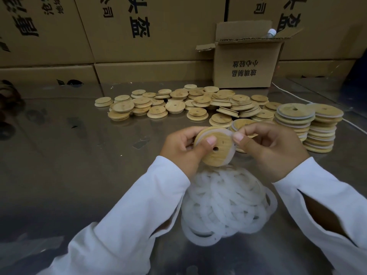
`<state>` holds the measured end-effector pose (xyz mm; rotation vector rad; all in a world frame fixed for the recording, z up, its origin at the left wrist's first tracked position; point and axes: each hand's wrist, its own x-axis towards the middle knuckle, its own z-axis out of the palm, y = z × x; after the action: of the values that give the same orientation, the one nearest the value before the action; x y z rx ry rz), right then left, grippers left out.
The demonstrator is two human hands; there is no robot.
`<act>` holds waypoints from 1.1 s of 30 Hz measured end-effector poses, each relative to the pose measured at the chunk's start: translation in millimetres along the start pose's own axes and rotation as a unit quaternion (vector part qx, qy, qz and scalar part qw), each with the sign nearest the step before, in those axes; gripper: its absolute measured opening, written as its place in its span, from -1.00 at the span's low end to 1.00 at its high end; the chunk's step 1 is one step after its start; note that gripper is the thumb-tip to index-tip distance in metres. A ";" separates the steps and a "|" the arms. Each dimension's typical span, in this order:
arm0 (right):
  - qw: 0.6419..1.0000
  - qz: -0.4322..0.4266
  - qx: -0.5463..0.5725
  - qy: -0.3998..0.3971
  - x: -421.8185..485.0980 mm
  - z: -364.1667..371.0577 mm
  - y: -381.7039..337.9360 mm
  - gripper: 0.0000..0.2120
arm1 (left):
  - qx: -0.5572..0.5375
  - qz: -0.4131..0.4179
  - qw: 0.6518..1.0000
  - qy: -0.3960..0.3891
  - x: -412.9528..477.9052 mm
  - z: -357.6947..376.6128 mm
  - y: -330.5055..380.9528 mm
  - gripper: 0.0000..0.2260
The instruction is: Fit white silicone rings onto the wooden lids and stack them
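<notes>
Over a steel table [79,155], a worker's left hand [179,147] grips a wooden lid [218,155] while the right hand [272,149] pinches a white silicone ring [220,131] partly seated round it; ringed stacks [321,135] stand right, with dozens of bare lids [178,104] and heaped rings [228,205] apparently remaining.

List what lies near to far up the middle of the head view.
Nearest first: ring pile → lid held in the left hand, its ring pinched by the right hand → loose lids → open box → carton wall.
</notes>
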<state>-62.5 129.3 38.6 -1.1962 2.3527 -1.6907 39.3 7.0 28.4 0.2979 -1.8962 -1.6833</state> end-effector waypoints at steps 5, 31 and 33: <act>0.997 -0.039 -0.069 0.020 0.6 -0.9 -1.9 -0.83 | -0.092 -0.059 0.994 0.024 0.1 7.6 -6.6 -0.86; 0.991 -0.081 -0.102 0.045 -8.8 15.5 2.8 -0.87 | -0.027 -0.057 0.996 0.064 -0.1 7.4 -7.2 -0.93; 0.990 -0.079 -0.102 0.051 -8.0 14.7 2.4 -0.85 | 0.001 -0.037 0.998 0.047 0.9 5.0 -5.5 -0.91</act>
<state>-52.0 122.4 27.2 -1.3923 2.6103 -1.6226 34.7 9.7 23.1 0.4453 -1.8387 -1.6866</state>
